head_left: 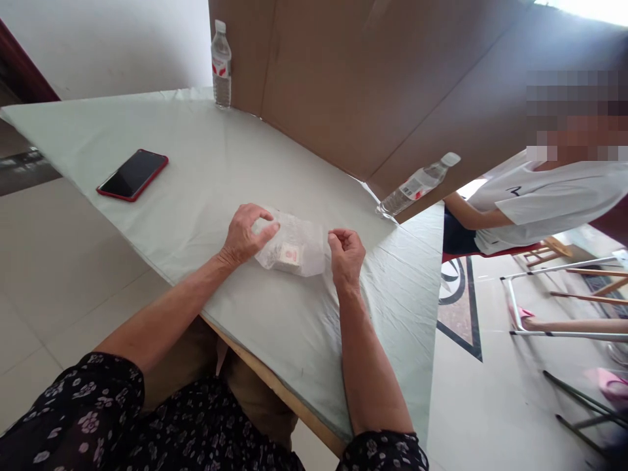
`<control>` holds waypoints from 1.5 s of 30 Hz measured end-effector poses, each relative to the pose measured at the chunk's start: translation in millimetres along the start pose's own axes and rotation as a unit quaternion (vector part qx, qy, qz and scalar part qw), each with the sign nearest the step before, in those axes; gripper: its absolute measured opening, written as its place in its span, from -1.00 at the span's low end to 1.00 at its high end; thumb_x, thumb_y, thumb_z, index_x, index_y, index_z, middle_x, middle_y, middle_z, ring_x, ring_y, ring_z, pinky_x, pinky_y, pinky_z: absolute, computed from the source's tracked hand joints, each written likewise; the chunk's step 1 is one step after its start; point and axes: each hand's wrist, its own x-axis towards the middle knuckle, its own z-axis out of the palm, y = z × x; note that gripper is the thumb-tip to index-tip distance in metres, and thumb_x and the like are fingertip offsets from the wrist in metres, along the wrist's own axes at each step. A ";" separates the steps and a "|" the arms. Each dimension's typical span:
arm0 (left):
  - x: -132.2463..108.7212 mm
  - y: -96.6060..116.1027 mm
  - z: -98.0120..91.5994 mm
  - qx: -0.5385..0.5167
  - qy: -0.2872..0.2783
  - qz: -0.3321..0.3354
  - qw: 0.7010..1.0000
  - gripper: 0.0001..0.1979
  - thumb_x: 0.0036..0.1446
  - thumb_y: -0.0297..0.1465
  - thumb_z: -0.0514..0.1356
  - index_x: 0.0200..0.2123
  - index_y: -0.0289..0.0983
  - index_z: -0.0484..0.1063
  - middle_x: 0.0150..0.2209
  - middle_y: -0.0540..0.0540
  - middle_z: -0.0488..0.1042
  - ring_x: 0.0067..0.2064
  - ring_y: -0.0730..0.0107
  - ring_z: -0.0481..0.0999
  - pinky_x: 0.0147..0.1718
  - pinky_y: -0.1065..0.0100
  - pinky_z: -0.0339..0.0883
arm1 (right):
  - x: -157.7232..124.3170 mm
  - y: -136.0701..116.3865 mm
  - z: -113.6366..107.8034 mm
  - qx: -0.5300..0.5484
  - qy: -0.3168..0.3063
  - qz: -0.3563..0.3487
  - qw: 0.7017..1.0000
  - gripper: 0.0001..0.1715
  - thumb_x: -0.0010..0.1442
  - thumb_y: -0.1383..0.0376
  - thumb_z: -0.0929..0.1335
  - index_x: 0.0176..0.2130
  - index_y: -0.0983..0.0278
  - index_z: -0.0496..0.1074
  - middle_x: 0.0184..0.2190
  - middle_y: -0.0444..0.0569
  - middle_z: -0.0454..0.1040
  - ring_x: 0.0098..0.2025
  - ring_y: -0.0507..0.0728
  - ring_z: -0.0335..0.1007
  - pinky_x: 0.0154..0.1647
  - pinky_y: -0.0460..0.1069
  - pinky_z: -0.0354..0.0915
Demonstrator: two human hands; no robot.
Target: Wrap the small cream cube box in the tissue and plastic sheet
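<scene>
A translucent, crinkled plastic wrapper [311, 239] lies on the pale green table cover [235, 327]. At its lower edge sits a small pale block or packet [291, 255] with red print on top; I cannot tell whether it is inside the wrapper or on it. My left hand [245, 234] is at the wrapper's left side, thumb and fingers curved with a gap between them. Beside the right edge, my right hand [348, 258] has its fingers curled and thumb pressed to the forefinger. Whatever that pinch may hold is too small to make out.
A phone in a red case [133, 174] lies at left. One water bottle [222, 65] stands upright at the back; another bottle [417, 186] leans by the brown cardboard partition [318, 78]. A person in a white shirt [534, 196] sits beyond it at right.
</scene>
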 end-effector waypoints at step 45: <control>-3.4 0.3 -12.5 0.367 -0.250 -0.071 0.893 -0.49 0.15 -0.49 0.05 0.19 -0.22 0.34 -0.18 -0.13 0.61 -0.07 0.06 0.57 -0.20 0.19 0.37 | -10.8 24.3 -14.9 -0.216 -0.108 0.020 0.970 -0.32 0.08 0.22 0.31 0.18 0.34 0.33 -0.40 -0.08 0.47 -0.34 0.15 0.40 -0.16 0.07 0.32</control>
